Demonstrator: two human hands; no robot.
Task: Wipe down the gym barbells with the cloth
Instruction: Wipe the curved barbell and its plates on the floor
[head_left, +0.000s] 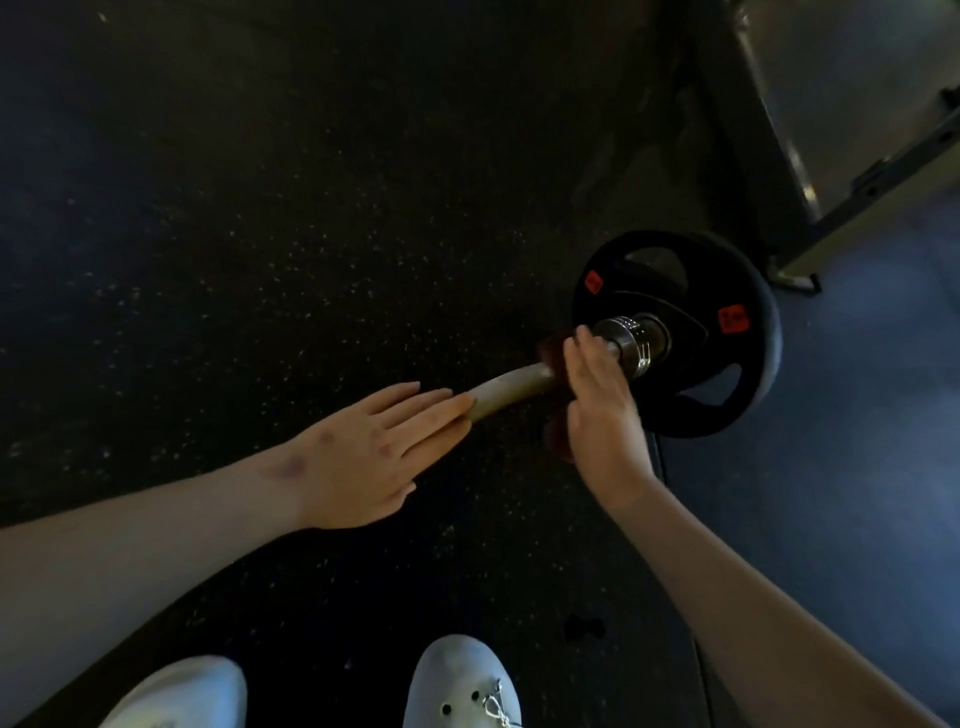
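My white shoes (462, 686) are nearest to me on the dark floor (260, 234). A bit farther out, my left hand (363, 457) lies flat. Its fingers (431, 410) are straight and hold nothing, and the tips touch the near left end of the bare bar (511, 384). I think it is there to stop the bar from rolling.

Farther along to the right, my right hand (597, 400) is curled tight round the dark red cloth (553, 348), and the cloth is wrapped round the bar. So the bar runs through the cloth, inside my right fingers. Bits of cloth stick out above and below that hand.

Just past it is the shiny collar (631, 340), then the big black plate (727, 384) with red labels. A metal frame (857, 156) stands far off on the right.

I think I am in the middle of rubbing the bar. Next I should slide the cloth toward my left hand, squeezing as I go, so the bare part gets wiped too.
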